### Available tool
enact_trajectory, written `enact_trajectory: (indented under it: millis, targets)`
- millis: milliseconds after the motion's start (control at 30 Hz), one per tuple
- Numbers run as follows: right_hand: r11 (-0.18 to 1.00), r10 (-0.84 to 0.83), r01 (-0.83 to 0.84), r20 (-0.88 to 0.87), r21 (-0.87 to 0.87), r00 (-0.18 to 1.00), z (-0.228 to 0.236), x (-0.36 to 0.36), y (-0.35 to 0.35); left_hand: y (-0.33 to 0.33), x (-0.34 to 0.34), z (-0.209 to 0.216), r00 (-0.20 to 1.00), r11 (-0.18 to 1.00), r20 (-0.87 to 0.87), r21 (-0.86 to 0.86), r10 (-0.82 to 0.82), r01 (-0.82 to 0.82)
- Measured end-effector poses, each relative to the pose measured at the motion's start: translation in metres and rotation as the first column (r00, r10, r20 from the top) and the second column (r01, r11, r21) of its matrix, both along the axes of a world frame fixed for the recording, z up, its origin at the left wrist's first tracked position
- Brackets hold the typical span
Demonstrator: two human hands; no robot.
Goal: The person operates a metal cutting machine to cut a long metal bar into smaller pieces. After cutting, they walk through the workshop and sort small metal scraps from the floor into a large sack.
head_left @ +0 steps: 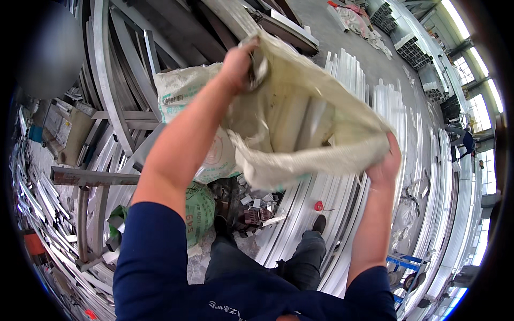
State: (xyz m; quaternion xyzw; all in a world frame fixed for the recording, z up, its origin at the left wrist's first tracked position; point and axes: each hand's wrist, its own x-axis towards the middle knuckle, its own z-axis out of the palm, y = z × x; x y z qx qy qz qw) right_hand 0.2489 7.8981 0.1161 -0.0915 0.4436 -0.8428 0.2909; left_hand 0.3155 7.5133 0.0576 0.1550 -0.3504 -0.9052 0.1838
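Observation:
Both my arms stretch forward, holding a large off-white woven sack (321, 160) by its rim, its mouth spread wide toward me. My left hand (239, 67) is closed around the rim at the sack's far left corner. At the right corner, my right hand (384, 163) grips the edge, its fingers partly hidden by the fabric. Inside, the sack is blurred, and I cannot tell whether the pale streaks are contents or folds. Behind my left forearm stands another white sack (179, 88) with green print.
A green printed sack (199, 211) and a heap of small metal offcuts (259, 208) lie by my feet. Long silvery metal profiles (289, 230) cover the floor to the right, with a small red object (319, 206) on them. A rusty metal stand (88, 177) is at left. Another person (465, 143) is far right.

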Motion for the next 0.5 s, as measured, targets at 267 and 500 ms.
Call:
enact_trajectory:
  millis: [267, 500]
  targets:
    - [0.865, 0.213, -0.320, 0.295, 0.387, 0.931, -0.229, -0.070, -0.152, 0.009, 0.064, -0.063, 0.893, 0.395, 0.154, -0.918, 0.423, -0.029]
    - [0.643, 0.226, -0.074, -0.097, 0.763, 0.969, -0.224, -0.070, -0.240, 0.111, 0.272, -0.197, 0.644, 0.451, 0.669, -0.736, 0.371, 0.504]
